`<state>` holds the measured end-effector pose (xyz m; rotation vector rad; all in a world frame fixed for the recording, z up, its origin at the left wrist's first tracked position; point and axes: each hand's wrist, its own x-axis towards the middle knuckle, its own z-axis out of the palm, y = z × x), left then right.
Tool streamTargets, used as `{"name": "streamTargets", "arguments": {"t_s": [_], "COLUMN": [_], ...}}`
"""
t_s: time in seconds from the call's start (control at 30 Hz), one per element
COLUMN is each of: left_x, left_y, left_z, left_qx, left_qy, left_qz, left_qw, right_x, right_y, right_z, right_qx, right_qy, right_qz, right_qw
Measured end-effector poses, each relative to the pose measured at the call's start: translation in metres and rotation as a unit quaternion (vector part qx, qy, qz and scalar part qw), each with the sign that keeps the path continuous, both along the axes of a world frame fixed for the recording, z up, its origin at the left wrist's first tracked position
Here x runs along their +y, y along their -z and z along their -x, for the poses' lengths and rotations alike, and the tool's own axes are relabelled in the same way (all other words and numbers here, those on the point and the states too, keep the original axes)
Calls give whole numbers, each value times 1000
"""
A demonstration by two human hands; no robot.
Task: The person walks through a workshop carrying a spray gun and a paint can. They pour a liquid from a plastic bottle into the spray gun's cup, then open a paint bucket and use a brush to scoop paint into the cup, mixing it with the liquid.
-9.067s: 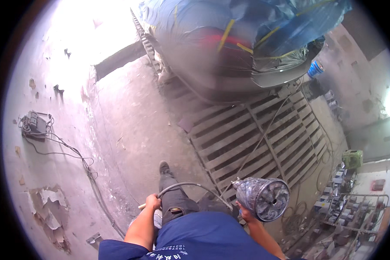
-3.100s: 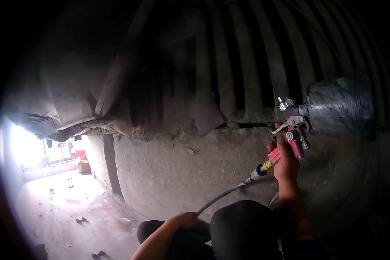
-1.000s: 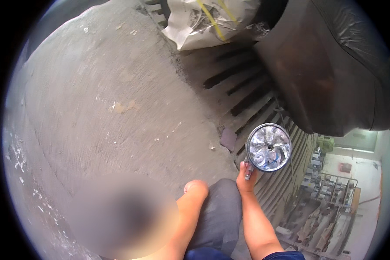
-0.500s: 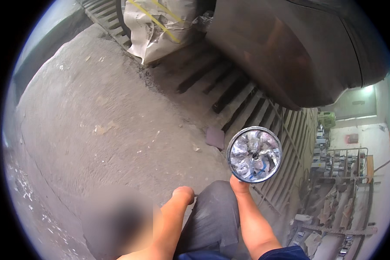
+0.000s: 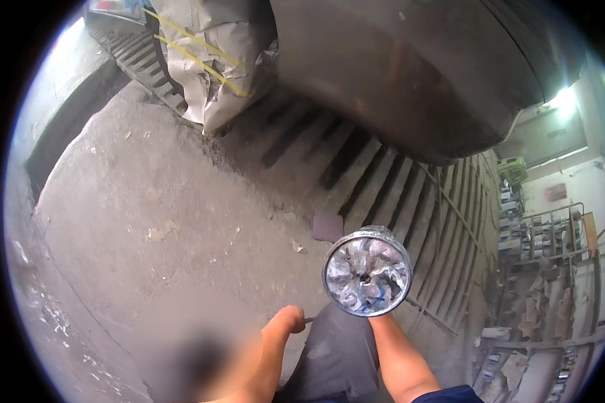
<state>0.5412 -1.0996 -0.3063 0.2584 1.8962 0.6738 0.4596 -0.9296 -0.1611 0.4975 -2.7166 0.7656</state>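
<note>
In front of my right knee is a round, can-like thing with a dark rim and a shiny, crumpled, silvery face turned up toward me. A dark spot marks its middle, and a blue streak runs near the lower edge. My right hand holds it from beneath; most of that hand is hidden by it. My left hand is closed beside my left knee, with a thin dark piece sticking out past the fingers; what it belongs to cannot be made out. A blurred patch covers the area left of that forearm.
A dark brown vehicle body overhangs the slatted floor grating. Beige masking paper with yellow tape hangs at the far left of it. A purplish square pad lies by the grating. Racks of cans line the right side.
The round thing has moved left and nearer to me in my right hand, and its side now shows beyond the rim. My left hand has shifted slightly down. The whole view has turned a little.
</note>
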Motion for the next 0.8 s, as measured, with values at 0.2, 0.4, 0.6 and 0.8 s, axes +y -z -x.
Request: {"name": "streamTargets", "arguments": {"t_s": [0.2,0.4,0.6,0.8], "left_x": [-4,-11,0,24], "left_y": [-24,-39,-130,-204], "left_z": [-13,-52,-68,-104], "left_qx": [12,65,58,33], "left_qy": [-29,17,-5,-73], "left_qz": [1,20,53,96], "left_qw": [1000,998,997,992], "right_x": [7,28,62,91], "right_y": [-22,-52,-127,-205], "right_z": [4,-10,-31,-44], "right_qx": [-79,-165,-182,-233], "right_qy": [-33,11,2,11], "right_qz": [206,168,134,145], "right_qw": [975,972,974,962]}}
